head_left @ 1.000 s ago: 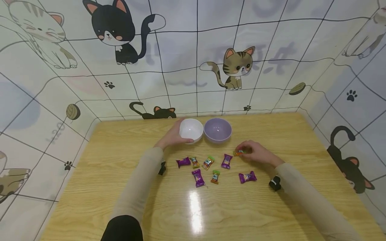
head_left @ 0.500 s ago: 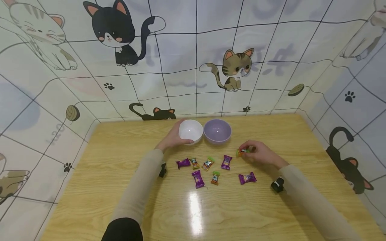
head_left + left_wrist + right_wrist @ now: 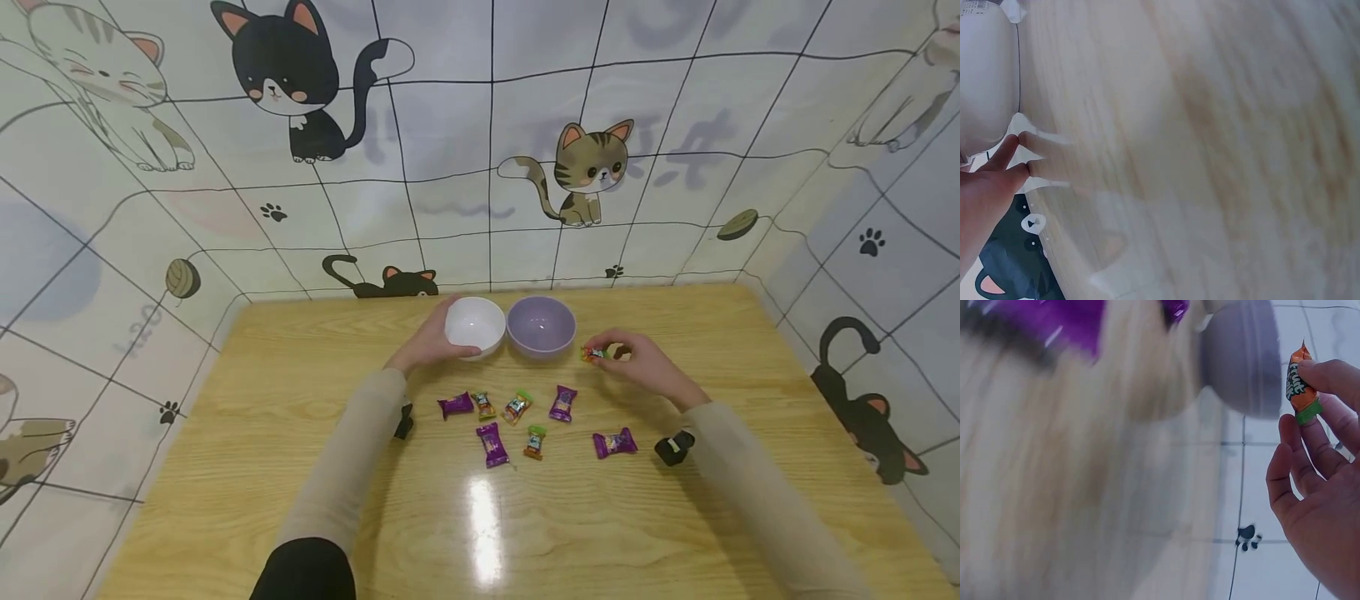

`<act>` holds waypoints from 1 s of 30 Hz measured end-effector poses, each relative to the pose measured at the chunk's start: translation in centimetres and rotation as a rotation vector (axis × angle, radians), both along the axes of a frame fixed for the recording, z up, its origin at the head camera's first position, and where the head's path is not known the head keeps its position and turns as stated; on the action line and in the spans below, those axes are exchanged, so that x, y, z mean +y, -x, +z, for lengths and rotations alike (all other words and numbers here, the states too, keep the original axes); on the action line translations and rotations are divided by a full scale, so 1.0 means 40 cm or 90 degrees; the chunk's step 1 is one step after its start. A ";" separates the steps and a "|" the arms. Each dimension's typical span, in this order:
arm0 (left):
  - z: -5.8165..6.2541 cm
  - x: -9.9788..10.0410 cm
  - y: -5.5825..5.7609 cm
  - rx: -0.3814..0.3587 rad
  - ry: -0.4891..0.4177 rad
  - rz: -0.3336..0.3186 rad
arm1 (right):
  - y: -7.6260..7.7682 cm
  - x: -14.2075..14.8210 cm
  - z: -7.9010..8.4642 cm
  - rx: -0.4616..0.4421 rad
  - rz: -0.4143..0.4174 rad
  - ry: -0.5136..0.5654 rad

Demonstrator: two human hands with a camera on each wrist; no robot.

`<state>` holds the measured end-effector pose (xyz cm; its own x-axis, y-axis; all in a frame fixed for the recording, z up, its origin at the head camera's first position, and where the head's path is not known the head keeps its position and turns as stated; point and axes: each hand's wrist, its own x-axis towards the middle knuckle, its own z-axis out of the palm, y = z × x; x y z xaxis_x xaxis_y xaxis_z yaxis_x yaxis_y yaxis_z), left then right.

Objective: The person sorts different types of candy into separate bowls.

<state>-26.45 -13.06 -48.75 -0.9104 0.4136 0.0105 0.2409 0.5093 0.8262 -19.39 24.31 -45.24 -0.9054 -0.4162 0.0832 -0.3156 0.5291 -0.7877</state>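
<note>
My right hand [image 3: 636, 360] pinches an orange-and-green wrapped candy [image 3: 1302, 387] between thumb and fingers, just right of the purple bowl [image 3: 542, 327]. In the right wrist view the candy is held up near that bowl's side. My left hand [image 3: 433, 340] grips the white bowl [image 3: 476, 325], its thumb along the near side; the fingers behind are partly hidden. Both bowls stand side by side. In front of them lie several candies: purple-wrapped ones such as a purple candy [image 3: 492, 445], and smaller orange-and-green ones such as a small candy [image 3: 535, 442].
A wooden table [image 3: 285, 350] backs onto a wall covering [image 3: 450, 200] printed with cats, which also rises at both sides. Another purple candy [image 3: 615, 443] lies nearest the right forearm. A bright reflection shows on the front of the table.
My right hand first shifts slightly right with the candy, then rises away from the table's front, nearer the purple bowl. The left hand and the white bowl stay in place.
</note>
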 end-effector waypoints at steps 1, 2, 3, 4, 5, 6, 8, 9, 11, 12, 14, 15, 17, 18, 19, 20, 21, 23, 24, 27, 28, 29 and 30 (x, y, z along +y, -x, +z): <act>-0.001 0.000 0.001 0.000 0.000 -0.001 | 0.002 -0.008 0.006 0.001 -0.001 0.003; 0.000 0.000 0.002 -0.002 -0.001 -0.001 | 0.003 -0.018 0.012 0.002 -0.001 0.005; 0.000 0.000 0.002 -0.002 -0.002 -0.001 | 0.006 -0.027 0.017 0.003 0.002 0.012; 0.000 -0.001 0.003 -0.002 -0.003 -0.001 | 0.007 -0.037 0.023 0.005 0.007 0.018; 0.000 -0.001 0.004 -0.002 -0.005 -0.001 | 0.009 -0.046 0.026 0.006 0.012 0.026; 0.000 -0.001 0.004 -0.003 -0.007 -0.001 | 0.012 -0.055 0.029 0.009 0.017 0.034; -0.002 -0.001 0.005 -0.002 -0.006 -0.002 | 0.017 -0.074 0.030 0.011 0.025 0.048; -0.003 -0.001 0.006 -0.002 -0.004 -0.003 | 0.020 -0.084 0.031 0.013 0.031 0.053; -0.004 -0.001 0.006 -0.004 -0.003 -0.003 | 0.018 -0.109 0.045 0.012 0.035 0.061; -0.004 0.000 0.006 -0.004 -0.003 -0.004 | 0.020 -0.121 0.047 0.014 0.035 0.060; -0.003 0.001 0.006 -0.002 -0.003 -0.003 | 0.023 -0.142 0.052 0.013 0.032 0.059; -0.002 0.003 0.006 -0.001 -0.003 -0.004 | 0.025 -0.152 0.055 0.013 0.030 0.059; -0.001 0.007 0.006 -0.002 -0.002 -0.008 | 0.036 -0.164 0.045 0.013 0.023 0.064; -0.001 0.009 0.007 -0.001 0.000 -0.011 | 0.040 -0.171 0.044 0.011 0.018 0.065; -0.002 0.010 0.008 -0.001 0.001 -0.013 | 0.045 -0.178 0.042 0.010 0.015 0.068; -0.002 0.011 0.009 0.000 0.004 -0.014 | 0.050 -0.186 0.040 0.008 0.015 0.073; -0.002 0.011 0.009 0.000 0.005 -0.015 | 0.057 -0.194 0.037 0.007 0.014 0.077; 0.000 0.009 0.010 0.002 0.008 -0.012 | 0.070 -0.215 0.032 0.011 0.019 0.081; 0.001 0.007 0.009 0.001 0.009 -0.007 | 0.076 -0.226 0.030 0.014 0.025 0.086; 0.004 0.002 0.007 0.002 0.013 -0.001 | 0.089 -0.258 0.023 0.028 0.043 0.108; 0.004 0.001 0.006 0.003 0.014 -0.002 | 0.092 -0.268 0.020 0.039 0.047 0.115; 0.003 0.001 0.006 0.003 0.017 -0.005 | 0.094 -0.276 0.017 0.044 0.048 0.120; 0.002 0.001 0.005 0.006 0.019 -0.009 | 0.094 -0.285 0.016 0.046 0.047 0.124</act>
